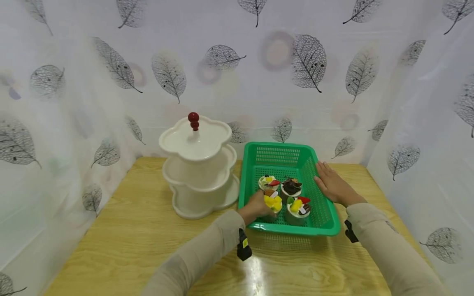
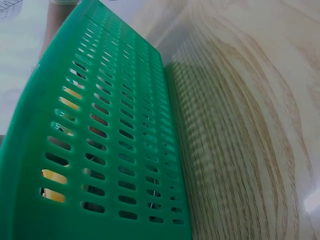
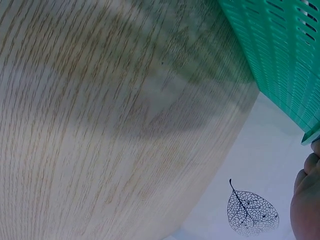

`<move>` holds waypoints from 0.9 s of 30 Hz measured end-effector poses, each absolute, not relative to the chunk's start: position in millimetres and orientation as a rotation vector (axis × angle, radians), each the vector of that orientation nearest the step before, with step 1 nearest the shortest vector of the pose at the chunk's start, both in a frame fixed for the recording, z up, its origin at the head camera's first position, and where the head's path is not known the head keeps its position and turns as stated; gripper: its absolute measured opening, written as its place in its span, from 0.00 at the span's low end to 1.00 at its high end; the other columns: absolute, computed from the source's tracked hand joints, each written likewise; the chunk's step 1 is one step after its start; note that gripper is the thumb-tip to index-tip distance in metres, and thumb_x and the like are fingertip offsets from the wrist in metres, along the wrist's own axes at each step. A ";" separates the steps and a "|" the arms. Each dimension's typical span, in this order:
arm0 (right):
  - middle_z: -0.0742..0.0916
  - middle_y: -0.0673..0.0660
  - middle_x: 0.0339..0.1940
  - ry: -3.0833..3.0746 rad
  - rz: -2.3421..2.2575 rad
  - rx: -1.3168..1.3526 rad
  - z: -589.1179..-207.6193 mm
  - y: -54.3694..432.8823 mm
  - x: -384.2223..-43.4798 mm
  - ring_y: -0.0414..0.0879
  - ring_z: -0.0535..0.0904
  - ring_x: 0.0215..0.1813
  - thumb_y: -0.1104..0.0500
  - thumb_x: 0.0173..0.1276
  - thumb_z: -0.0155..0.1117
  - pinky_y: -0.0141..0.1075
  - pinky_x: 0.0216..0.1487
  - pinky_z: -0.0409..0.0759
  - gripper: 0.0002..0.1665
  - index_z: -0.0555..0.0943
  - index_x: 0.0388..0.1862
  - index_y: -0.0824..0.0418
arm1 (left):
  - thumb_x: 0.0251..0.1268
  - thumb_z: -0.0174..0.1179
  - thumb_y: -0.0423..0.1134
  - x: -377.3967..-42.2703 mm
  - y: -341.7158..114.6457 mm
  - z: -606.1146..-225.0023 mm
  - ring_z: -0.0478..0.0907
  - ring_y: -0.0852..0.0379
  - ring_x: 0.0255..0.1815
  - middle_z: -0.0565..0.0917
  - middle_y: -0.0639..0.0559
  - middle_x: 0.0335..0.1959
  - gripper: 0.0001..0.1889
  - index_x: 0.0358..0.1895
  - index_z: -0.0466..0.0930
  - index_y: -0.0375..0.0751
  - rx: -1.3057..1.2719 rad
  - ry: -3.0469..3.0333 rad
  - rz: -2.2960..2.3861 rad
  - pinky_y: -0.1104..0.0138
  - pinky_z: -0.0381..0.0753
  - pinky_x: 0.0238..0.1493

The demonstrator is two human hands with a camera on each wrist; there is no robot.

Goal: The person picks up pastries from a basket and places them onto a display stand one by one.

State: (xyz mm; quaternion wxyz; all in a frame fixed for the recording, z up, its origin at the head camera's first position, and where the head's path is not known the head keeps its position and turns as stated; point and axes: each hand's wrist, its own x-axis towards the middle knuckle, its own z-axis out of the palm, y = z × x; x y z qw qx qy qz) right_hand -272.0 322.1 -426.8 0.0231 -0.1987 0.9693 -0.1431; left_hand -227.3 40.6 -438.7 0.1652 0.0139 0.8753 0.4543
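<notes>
In the head view, my left hand [image 1: 257,206] reaches over the near-left rim of a green plastic basket [image 1: 327,224]. Its fingers grip the side of a small cake topped with yellow fruit cubes [image 1: 274,202]. Close around it in the basket are a cake with a red slice on top [image 1: 268,183], a chocolate-topped cake [image 1: 291,187] and a cake with yellow fruit and a red piece [image 1: 297,210]. My right hand [image 1: 335,185] rests on the basket's right rim with straight fingers. The basket wall hides the left hand's grip in the left wrist view.
A white three-tier stand [image 1: 196,142] with a red knob [image 1: 193,119] stands left of the basket, near its left rim. Both are on a wooden table [image 1: 148,246]. A leaf-patterned curtain [image 1: 252,102] hangs behind the table and along both sides.
</notes>
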 end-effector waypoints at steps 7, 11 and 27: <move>0.49 0.75 0.75 3.007 -0.455 -0.613 -426.8 321.4 -270.7 0.69 0.40 0.75 0.47 0.80 0.33 0.62 0.72 0.42 0.39 0.44 0.75 0.75 | 0.33 0.80 0.28 -228.6 41.8 -440.7 0.74 0.43 0.56 0.77 0.40 0.55 0.44 0.62 0.69 0.36 0.050 2.535 1.275 0.55 0.77 0.57; 0.49 0.75 0.75 3.011 -0.458 -0.622 -426.8 320.4 -271.6 0.70 0.40 0.75 0.46 0.80 0.34 0.62 0.72 0.42 0.40 0.44 0.75 0.75 | 0.33 0.80 0.28 -228.7 41.6 -440.5 0.74 0.43 0.56 0.77 0.40 0.55 0.44 0.62 0.68 0.37 0.063 2.563 1.266 0.55 0.77 0.56; 0.50 0.75 0.75 3.029 -0.427 -0.618 -429.0 321.0 -271.0 0.70 0.42 0.75 0.47 0.79 0.39 0.62 0.72 0.43 0.40 0.45 0.74 0.75 | 0.38 0.78 0.30 -222.7 39.9 -436.3 0.72 0.43 0.60 0.74 0.43 0.62 0.41 0.63 0.72 0.47 0.129 2.469 1.388 0.52 0.79 0.52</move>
